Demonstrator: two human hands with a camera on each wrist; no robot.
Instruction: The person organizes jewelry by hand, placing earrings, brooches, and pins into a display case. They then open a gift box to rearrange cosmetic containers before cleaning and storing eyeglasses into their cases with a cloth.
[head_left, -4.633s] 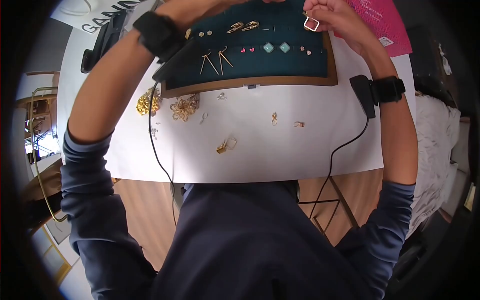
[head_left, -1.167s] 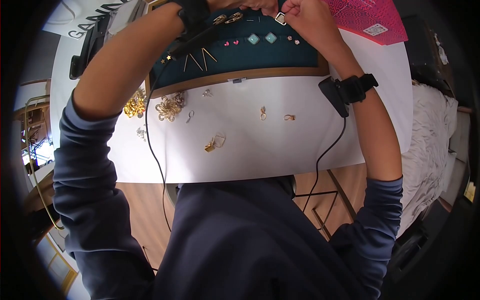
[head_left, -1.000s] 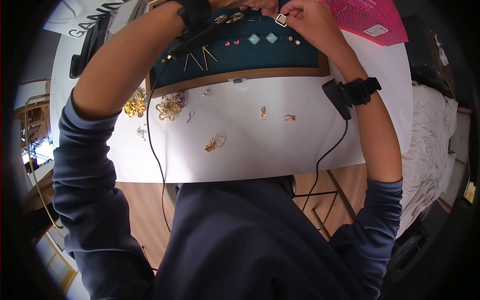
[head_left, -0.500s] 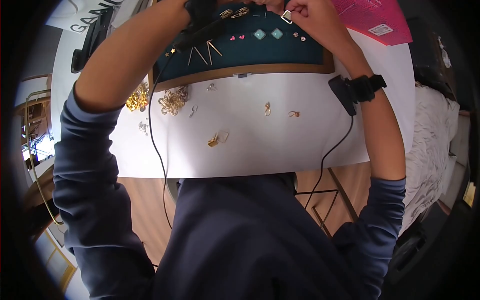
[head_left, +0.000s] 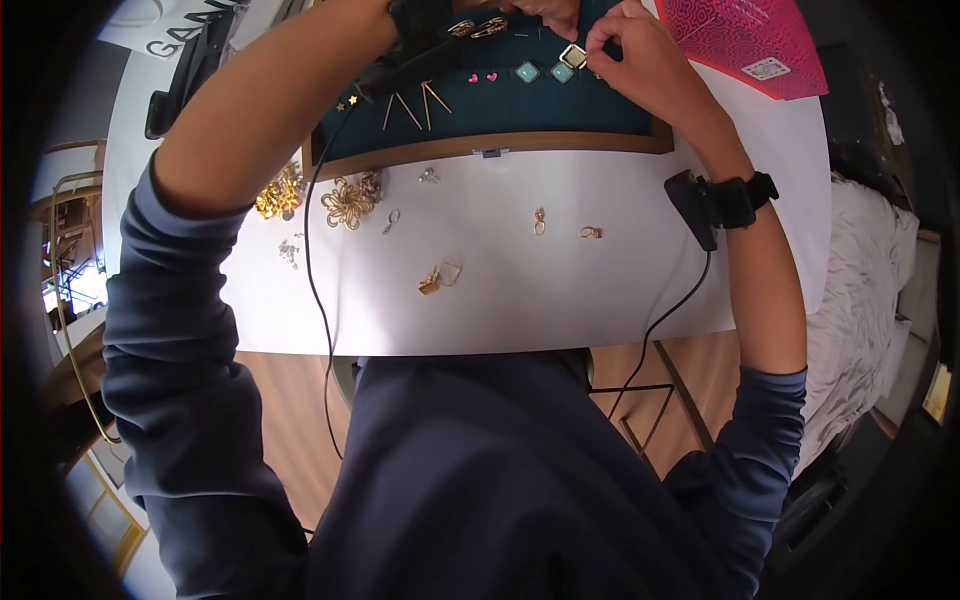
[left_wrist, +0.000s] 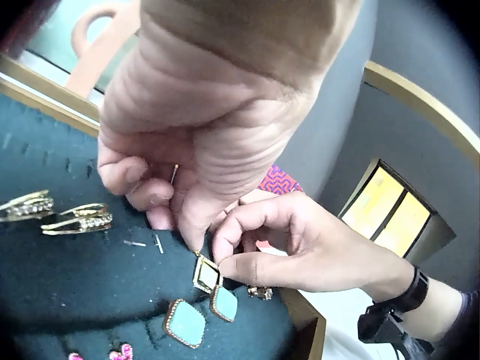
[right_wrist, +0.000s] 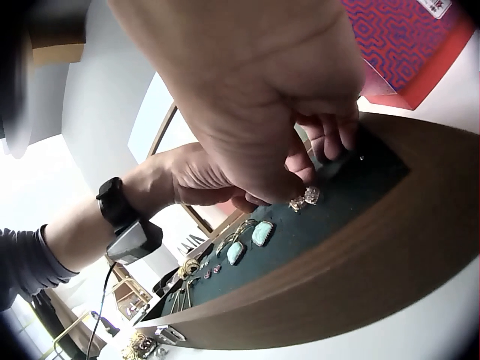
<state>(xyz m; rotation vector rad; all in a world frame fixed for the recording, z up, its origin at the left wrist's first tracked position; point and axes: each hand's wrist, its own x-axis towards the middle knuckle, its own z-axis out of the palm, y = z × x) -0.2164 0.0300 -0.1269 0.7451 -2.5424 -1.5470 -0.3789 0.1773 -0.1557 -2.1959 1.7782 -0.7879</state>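
A gold-rimmed square earring hangs over the dark green lining of a wooden case. In the left wrist view, my left hand pinches the top of this square earring, with a thin gold piece between its curled fingers. My right hand holds the earring's side between thumb and finger. Two turquoise earrings are set just below. The head view shows my left hand partly cut off, beside my right hand. My right hand hides the square earring in its wrist view.
Pink hearts, gold bar earrings and ornate gold earrings sit in the case. On the white table lie gold pieces, rings and a flower-shaped piece. A pink patterned packet is at the upper right.
Over the earlier frames, my right hand has come left with the square earring to my left hand. In the last half second, the earring has dropped closer to the turquoise pair.
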